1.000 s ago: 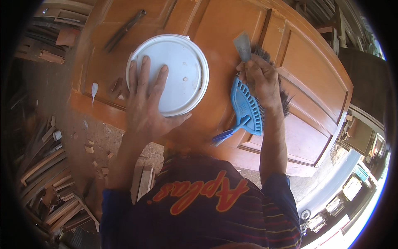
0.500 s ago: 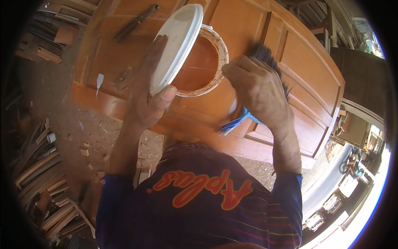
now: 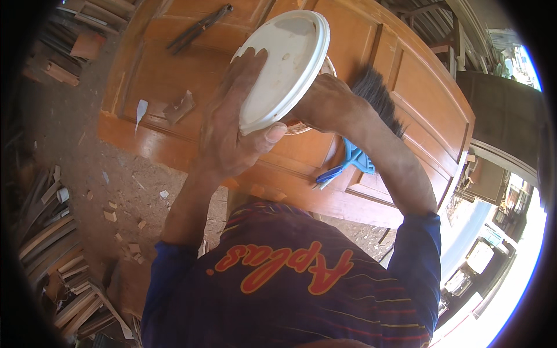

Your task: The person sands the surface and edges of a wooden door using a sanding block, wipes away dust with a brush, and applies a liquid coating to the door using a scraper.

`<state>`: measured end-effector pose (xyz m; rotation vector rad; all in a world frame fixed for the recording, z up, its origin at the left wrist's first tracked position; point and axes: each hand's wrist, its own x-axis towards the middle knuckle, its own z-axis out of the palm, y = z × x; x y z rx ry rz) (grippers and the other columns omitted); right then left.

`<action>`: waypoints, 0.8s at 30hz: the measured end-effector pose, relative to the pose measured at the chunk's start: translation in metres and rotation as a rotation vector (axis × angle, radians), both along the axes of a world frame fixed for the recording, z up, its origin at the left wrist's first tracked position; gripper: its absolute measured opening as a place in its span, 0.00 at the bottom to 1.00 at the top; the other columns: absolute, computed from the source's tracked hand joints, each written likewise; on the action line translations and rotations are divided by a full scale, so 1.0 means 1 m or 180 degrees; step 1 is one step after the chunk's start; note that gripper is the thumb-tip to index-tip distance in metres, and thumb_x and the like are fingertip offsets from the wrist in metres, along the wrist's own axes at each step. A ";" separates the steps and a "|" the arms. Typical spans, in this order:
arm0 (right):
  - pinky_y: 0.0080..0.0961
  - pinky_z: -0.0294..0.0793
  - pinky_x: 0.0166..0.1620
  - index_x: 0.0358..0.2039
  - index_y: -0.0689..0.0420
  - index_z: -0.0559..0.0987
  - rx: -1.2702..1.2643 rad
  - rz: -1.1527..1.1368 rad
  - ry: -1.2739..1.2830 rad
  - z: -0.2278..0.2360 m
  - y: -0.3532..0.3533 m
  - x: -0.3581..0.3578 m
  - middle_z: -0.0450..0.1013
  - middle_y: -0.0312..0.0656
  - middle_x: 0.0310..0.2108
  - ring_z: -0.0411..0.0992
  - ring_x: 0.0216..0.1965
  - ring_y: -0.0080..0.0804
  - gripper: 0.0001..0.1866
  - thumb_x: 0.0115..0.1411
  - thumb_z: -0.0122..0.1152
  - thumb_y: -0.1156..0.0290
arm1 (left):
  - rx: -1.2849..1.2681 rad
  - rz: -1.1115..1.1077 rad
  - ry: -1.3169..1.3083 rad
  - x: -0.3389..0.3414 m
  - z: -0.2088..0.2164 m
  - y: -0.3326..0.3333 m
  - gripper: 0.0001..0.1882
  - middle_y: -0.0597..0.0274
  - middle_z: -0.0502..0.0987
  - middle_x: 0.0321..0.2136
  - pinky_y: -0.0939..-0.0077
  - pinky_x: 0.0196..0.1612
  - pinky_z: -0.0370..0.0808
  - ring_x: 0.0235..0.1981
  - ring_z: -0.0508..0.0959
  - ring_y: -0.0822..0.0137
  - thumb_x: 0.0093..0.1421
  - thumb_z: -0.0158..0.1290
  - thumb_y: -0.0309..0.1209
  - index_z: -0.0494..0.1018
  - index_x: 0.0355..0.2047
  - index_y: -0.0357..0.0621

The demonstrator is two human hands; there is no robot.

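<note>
My left hand (image 3: 235,127) grips a round white plastic lid (image 3: 284,64) by its edge, with the thumb on the near rim and fingers spread over the face. The lid is tilted up in front of a tub (image 3: 299,128) of reddish-brown filler or paint, hiding most of it. Bent over the tub's right side, my right hand (image 3: 328,101) has its fingers hidden behind the lid. Beside that forearm lies a brush with black bristles (image 3: 380,98) and a blue handle (image 3: 355,156). All of these are over a brown panelled wooden door (image 3: 296,159).
Long-handled pincers (image 3: 200,28), a small white-bladed tool (image 3: 141,110) and a wood block (image 3: 180,107) lie on the door's left part. Wood offcuts (image 3: 110,216) litter the floor. Stacked timber strips (image 3: 52,240) stand at the lower left.
The lid in my left hand has moved right, now covering most of the tub. My right hand, earlier pinching something thin at the tub's rim, has moved left behind the lid.
</note>
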<state>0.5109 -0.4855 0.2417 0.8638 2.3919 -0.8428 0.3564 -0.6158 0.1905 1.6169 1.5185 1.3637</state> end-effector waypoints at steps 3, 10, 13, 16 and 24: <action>0.42 0.77 0.53 0.46 0.47 0.86 0.0516 0.0781 0.0404 -0.017 0.002 0.002 0.83 0.43 0.43 0.81 0.46 0.46 0.13 0.62 0.68 0.59 | 0.0061 0.0024 -0.0112 -0.001 0.001 0.002 0.53 0.23 0.64 0.65 0.44 0.68 0.65 0.67 0.66 0.29 0.58 0.59 0.63 0.62 0.69 0.30; 0.44 0.75 0.47 0.41 0.60 0.85 0.0058 -0.0033 0.0544 0.023 0.030 0.039 0.81 0.48 0.34 0.80 0.39 0.47 0.12 0.67 0.61 0.65 | -0.0068 0.0175 -0.0493 0.008 0.015 -0.004 0.55 0.29 0.63 0.68 0.49 0.70 0.62 0.70 0.64 0.37 0.60 0.56 0.66 0.59 0.70 0.29; 0.42 0.75 0.42 0.37 0.64 0.83 0.0130 -0.0323 0.1115 0.025 0.036 0.068 0.78 0.52 0.31 0.78 0.33 0.47 0.15 0.67 0.61 0.63 | 0.0197 0.0200 -0.0612 0.008 0.010 -0.004 0.56 0.32 0.62 0.69 0.51 0.71 0.61 0.71 0.63 0.41 0.60 0.56 0.67 0.58 0.71 0.30; 0.39 0.73 0.38 0.35 0.64 0.82 -0.0080 -0.1052 0.1227 0.022 0.032 0.092 0.77 0.52 0.29 0.76 0.30 0.43 0.16 0.67 0.61 0.61 | 0.0003 0.0085 -0.0517 0.004 0.001 -0.008 0.57 0.33 0.61 0.70 0.51 0.71 0.60 0.72 0.62 0.41 0.59 0.56 0.68 0.59 0.71 0.30; 0.24 0.75 0.35 0.47 0.67 0.79 -0.1667 -0.3785 0.2597 -0.069 0.032 0.176 0.80 0.41 0.31 0.77 0.33 0.26 0.15 0.70 0.61 0.67 | 0.0067 0.0100 0.0967 0.017 -0.018 0.001 0.57 0.35 0.62 0.69 0.37 0.71 0.56 0.71 0.60 0.31 0.54 0.58 0.70 0.63 0.69 0.35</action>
